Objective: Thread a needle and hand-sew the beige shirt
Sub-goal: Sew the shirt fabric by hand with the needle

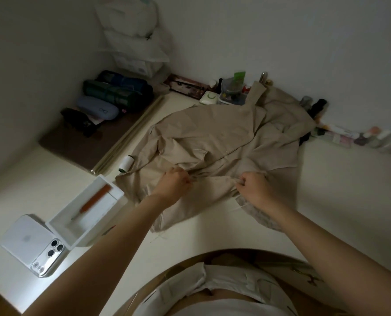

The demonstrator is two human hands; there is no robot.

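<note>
The beige shirt [221,137] lies spread and rumpled across the middle of the white table [340,183]. My left hand [172,182] pinches a fold of the shirt's near part. My right hand [255,187] grips the cloth a short way to the right, fingers curled round it. Between the two hands a strip of fabric is stretched. A white thread spool [126,163] with a green base lies just left of the shirt. No needle is clear enough to tell in this dim view.
A white open box [85,210] with an orange-handled tool [94,200] sits at the left front, next to a phone [33,246]. A brown mat [80,144] holds cases and rolled bags at back left. Small bottles and containers [233,92] line the wall behind the shirt.
</note>
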